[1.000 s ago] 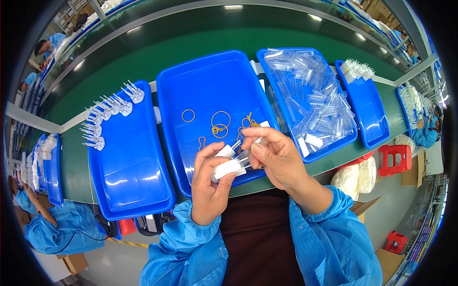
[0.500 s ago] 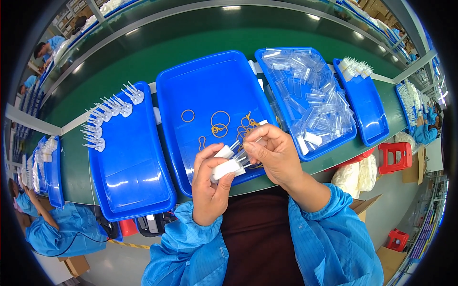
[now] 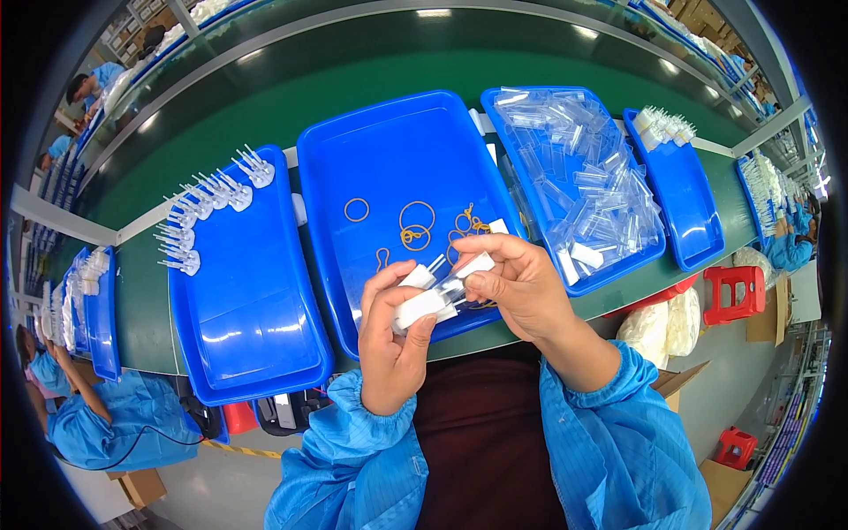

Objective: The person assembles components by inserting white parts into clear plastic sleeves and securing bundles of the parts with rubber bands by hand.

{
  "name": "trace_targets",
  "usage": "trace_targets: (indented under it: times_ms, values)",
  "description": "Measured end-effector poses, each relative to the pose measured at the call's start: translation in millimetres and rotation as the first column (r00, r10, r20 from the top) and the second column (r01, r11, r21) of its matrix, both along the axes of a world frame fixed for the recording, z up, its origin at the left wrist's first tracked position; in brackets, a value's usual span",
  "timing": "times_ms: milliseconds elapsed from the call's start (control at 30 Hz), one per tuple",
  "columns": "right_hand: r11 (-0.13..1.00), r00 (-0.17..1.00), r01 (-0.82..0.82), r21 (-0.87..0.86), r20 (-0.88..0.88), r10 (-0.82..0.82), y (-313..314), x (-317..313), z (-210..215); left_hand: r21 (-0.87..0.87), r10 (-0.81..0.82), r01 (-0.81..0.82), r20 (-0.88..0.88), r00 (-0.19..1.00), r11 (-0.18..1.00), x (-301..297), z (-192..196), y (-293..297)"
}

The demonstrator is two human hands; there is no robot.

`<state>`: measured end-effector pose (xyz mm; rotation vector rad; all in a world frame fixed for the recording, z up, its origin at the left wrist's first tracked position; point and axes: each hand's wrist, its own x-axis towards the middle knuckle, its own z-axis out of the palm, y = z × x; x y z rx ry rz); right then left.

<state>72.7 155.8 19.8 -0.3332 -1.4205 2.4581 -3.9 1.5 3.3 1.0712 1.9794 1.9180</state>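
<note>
My left hand (image 3: 389, 353) is closed around several white plastic pieces (image 3: 420, 307) with thin pale rods sticking out. Between the thumb and fingers of my right hand (image 3: 534, 291) is a clear plastic sleeve (image 3: 454, 288) with a white part (image 3: 476, 265) at its upper end. The sleeve's lower end meets the pieces in my left hand; whether a rod is inside it I cannot tell. Both hands are over the near edge of a large blue tray (image 3: 371, 132), where rubber bands (image 3: 417, 215) lie, some hidden behind my right hand.
A left blue tray (image 3: 243, 309) has white clusters with rods (image 3: 212, 196) along its rim. To the right, a blue tray (image 3: 658, 238) holds many clear sleeves (image 3: 609, 194). Beyond it, a narrow blue tray (image 3: 693, 208) carries white pieces (image 3: 661, 129). A person in blue (image 3: 124, 424) works at far left.
A white part now shows between my right fingers at the sleeve's end, where only clear plastic was seen before. The trays have shifted slightly rightward in view. My left hand keeps its hold.
</note>
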Motion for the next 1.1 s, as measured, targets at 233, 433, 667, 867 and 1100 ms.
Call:
trace_targets:
  times_ms: [233, 433, 667, 867, 1100]
  values:
    - [0.998, 0.995, 0.044, 0.042, -0.093, -0.04, -3.7, -1.8, -1.2, 0.03, -0.034, 0.03, 0.126, 0.991, 0.999, 0.5, 3.7, 0.6]
    - [0.976, 0.964, 0.162, 0.148, -0.235, -0.125, 3.9, -5.6, -5.4, 0.018, -0.047, 0.045, 0.136, 0.99, 0.999, -1.5, 1.5, -1.7]
    - [0.952, 0.97, 0.229, 0.205, -0.129, -0.206, 12.7, -1.1, 4.0, 0.033, -0.042, 0.037, 0.158, 0.987, 0.999, 0.5, 1.7, -1.0]
    - [0.987, 0.99, 0.123, 0.101, -0.079, -0.115, 10.0, 2.0, 8.2, 0.035, -0.031, 0.026, 0.157, 0.987, 0.999, 0.4, 0.1, -1.9]
    - [0.964, 0.983, 0.174, 0.203, -0.101, -0.156, -1.0, 3.4, 10.1, 0.044, -0.023, 0.019, 0.108, 0.994, 0.999, -1.6, -2.4, -2.1]
